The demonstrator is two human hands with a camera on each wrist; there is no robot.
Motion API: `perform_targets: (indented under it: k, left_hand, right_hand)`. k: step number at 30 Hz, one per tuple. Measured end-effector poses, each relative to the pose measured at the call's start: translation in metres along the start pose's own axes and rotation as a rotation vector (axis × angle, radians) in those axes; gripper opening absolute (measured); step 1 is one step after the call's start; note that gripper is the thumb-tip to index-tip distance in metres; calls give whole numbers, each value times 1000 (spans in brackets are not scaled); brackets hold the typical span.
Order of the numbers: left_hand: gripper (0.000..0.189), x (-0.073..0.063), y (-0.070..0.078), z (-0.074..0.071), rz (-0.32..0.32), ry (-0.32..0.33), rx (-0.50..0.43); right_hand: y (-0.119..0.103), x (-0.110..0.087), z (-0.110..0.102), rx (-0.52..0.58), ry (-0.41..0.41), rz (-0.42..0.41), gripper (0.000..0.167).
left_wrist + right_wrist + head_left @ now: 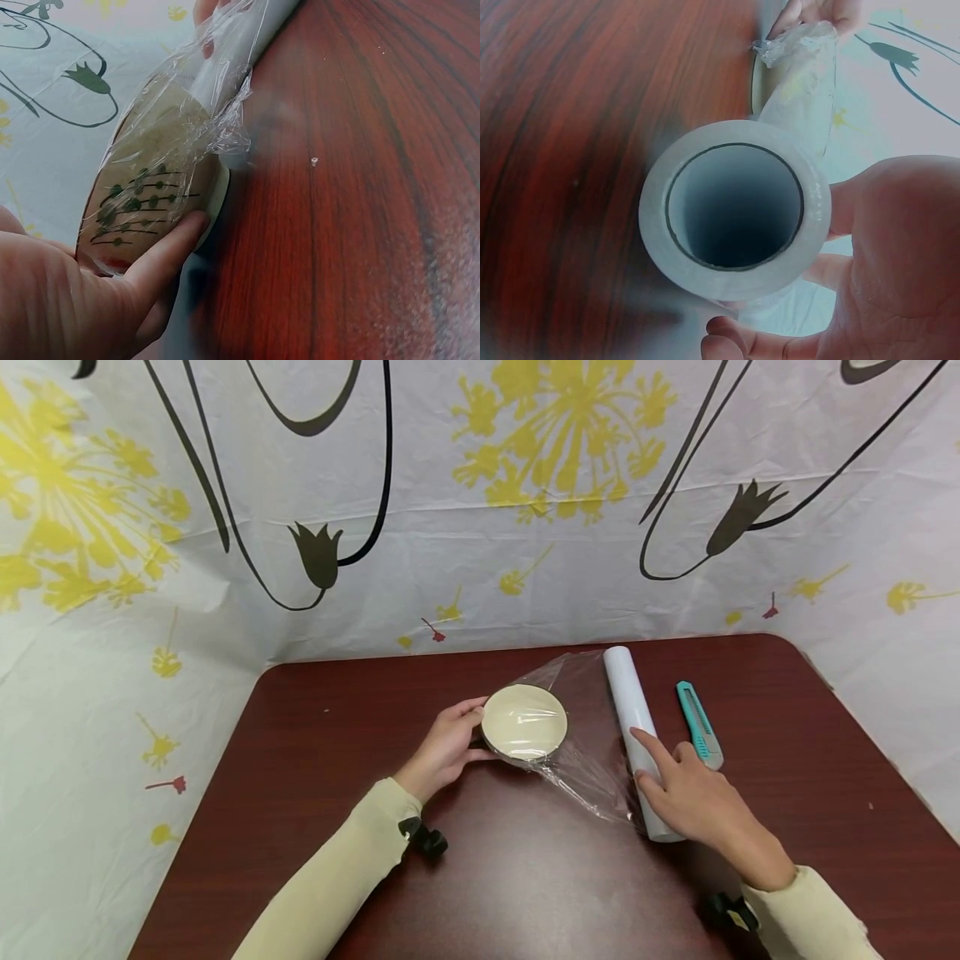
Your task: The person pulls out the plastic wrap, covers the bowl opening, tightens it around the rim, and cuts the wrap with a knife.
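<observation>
A round cream bowl (524, 722) with dark painted marks on its outside is covered by clear plastic film. The left hand (447, 745) grips its left side, thumb near the rim and fingers lower on the wall; in the left wrist view the bowl (142, 187) looks tilted. Film (592, 752) stretches from the bowl to a white roll of cling film (632, 727) lying on the table. The right hand (693, 793) holds the roll's near half, index finger and thumb on it, other fingers along its right side. The roll's hollow core (735, 206) faces the right wrist camera.
A teal utility knife (699, 724) lies right of the roll, close to the right hand. Everything is on a dark reddish wooden table (360, 710) with rounded far corners. A patterned white sheet (450, 568) hangs behind and at the sides.
</observation>
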State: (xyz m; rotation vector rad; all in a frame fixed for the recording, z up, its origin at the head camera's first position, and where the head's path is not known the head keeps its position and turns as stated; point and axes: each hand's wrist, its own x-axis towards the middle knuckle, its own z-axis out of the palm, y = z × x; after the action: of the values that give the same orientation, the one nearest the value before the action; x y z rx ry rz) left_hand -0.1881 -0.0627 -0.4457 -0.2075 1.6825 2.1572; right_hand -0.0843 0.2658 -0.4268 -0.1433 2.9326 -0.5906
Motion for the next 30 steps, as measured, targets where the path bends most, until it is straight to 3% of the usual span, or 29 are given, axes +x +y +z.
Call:
perform_targets:
  k: [30]
  left_hand:
    - [45,-3,1,0,-2,-18,-9]
  right_hand:
    - [6,3,-5,1,38,-33,60]
